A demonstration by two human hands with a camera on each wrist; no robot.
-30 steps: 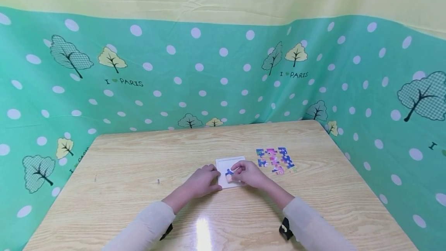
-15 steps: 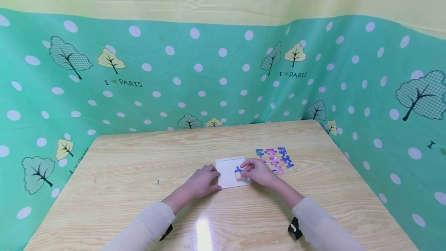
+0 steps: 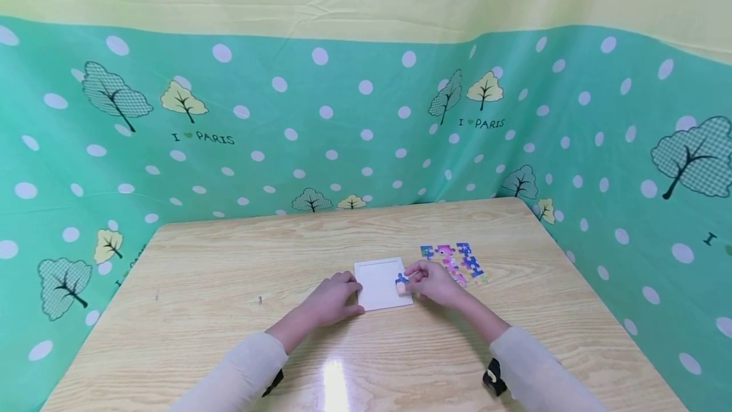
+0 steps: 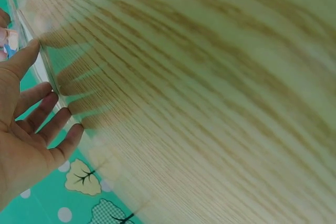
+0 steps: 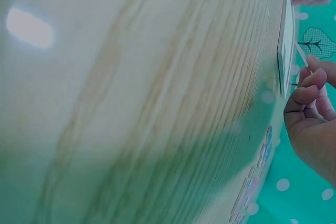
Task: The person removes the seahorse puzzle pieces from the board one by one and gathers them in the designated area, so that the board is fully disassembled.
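A shallow white square tray (image 3: 376, 285) lies flat on the wooden table. Along its left edge my left hand (image 3: 332, 299) rests, fingertips touching the rim; the left wrist view shows the fingers (image 4: 46, 115) spread and fairly straight there. Between thumb and fingers my right hand (image 3: 434, 282) pinches a blue and pale pink jigsaw piece (image 3: 401, 284), tilted over the tray's right side. Seen edge-on in the right wrist view, the held piece (image 5: 301, 55) stands just above the tray (image 5: 286, 30). The hand's fingers cover part of the piece.
Several loose jigsaw pieces (image 3: 471, 264), blue, pink and green, lie flat right of the tray, partly behind the right hand. A small dark speck (image 3: 260, 299) is on the table (image 3: 229, 259) at left. A green dotted curtain (image 3: 320, 145) hangs behind and beside the table.
My right hand has moved right with the pinched jigsaw piece, from the tray's middle to its right side. The left hand and tray have stayed put.
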